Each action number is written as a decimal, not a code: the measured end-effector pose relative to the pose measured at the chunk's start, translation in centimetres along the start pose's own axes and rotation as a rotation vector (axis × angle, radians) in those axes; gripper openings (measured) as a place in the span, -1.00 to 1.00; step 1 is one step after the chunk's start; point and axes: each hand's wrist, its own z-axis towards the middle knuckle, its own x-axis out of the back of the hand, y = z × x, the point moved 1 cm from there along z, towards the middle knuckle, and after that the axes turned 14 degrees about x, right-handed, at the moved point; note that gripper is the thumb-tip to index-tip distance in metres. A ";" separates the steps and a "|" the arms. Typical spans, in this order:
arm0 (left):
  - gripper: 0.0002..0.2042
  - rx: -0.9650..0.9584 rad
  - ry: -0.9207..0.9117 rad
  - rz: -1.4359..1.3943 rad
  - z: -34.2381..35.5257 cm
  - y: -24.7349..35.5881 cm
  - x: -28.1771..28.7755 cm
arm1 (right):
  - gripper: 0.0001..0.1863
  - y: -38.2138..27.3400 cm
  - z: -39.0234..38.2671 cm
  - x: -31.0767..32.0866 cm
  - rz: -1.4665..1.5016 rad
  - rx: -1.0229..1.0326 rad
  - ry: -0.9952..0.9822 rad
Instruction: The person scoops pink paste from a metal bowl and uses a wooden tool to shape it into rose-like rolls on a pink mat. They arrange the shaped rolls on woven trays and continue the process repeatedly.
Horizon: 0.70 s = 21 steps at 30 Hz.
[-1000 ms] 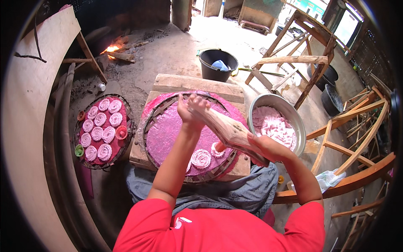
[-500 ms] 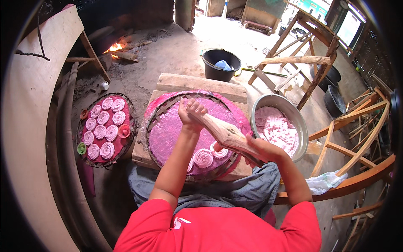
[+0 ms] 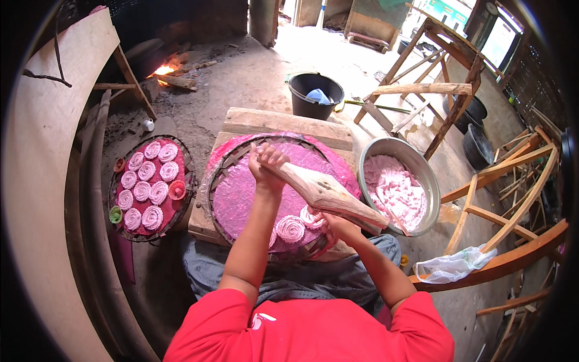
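Left hand (image 3: 269, 166): clenched around the upper end of the wooden tool (image 3: 322, 190); the tool is held slantwise over the tray;
Right hand (image 3: 339, 230): placed below the tool's lower half, next to a pink rosette (image 3: 311, 218); whether anything is grasped cannot be told;
Round tray (image 3: 235, 202): set beneath both hands, on the counter (image 3: 289, 123);
Basin (image 3: 435, 202): placed right of the right hand; partly filled with pink dough (image 3: 395, 184);
Second tray (image 3: 172, 206): set left of the left hand; covered with rosettes.

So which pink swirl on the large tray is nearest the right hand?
The rightmost swirl, close by the right hand; the other swirls there lie farther left.
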 end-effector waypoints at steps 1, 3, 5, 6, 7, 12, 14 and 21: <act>-0.52 0.013 -0.016 0.016 0.1 -0.1 -0.8 | -0.53 0.3 0.5 -0.7 -0.420 -0.003 0.055; -0.57 -0.022 0.015 0.154 0.2 -0.3 -2.4 | -0.55 0.1 1.1 -1.5 -0.648 0.392 0.185; -0.56 -0.015 0.058 0.204 0.2 -0.3 -4.4 | -0.53 -0.8 1.2 -1.3 -0.465 0.556 0.171; -0.55 -0.002 0.058 0.253 0.2 -0.3 -5.5 | -0.51 -1.6 0.8 -0.4 -0.175 0.511 0.089; -0.52 0.033 0.008 0.271 0.4 0.0 -6.9 | -0.49 -2.9 0.2 0.9 0.113 0.460 0.007; -0.47 -0.106 -0.006 0.631 -0.9 0.1 -12.3 | -0.41 -12.1 -6.0 5.7 0.270 0.283 -0.263; -0.43 -0.086 0.091 0.881 -3.5 -1.6 -12.4 | -0.34 -14.9 -8.1 5.8 0.055 0.397 -0.214; -0.61 0.414 0.085 2.135 -15.8 -9.1 -6.9 | -0.33 -11.1 -7.1 4.5 -0.263 0.556 -0.378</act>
